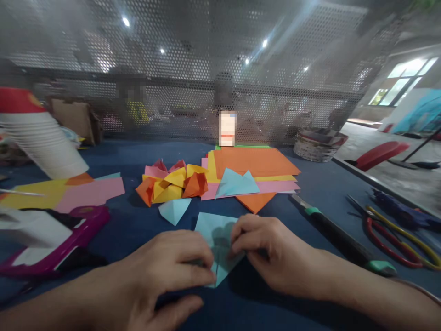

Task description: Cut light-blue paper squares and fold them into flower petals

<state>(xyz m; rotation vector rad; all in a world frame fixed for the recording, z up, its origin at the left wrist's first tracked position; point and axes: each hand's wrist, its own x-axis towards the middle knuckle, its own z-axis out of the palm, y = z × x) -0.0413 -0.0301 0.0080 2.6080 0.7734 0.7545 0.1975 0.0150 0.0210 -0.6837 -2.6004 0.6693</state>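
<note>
A light blue sheet of paper (217,232) lies on the dark blue table between my hands, with a crease near its lower part. My left hand (172,271) rests at its lower left edge, fingers bent over the paper and thumb apart, holding nothing. At the right edge my right hand (275,253) has its fingers and thumb pinched together on the paper. Just beyond lie a folded light blue piece (175,210) and a cluster of folded yellow, orange and pink pieces (172,181). Another folded blue piece (234,184) sits on stacked coloured sheets (255,161).
Stacked paper cups (44,133), yellow and pink paper (93,193) and a purple-and-white tool (86,230) are at left. To the right are a black-and-green tool (341,236), red-and-yellow handled scissors (392,243) and a woven basket (317,145). A perforated screen (186,101) stands behind.
</note>
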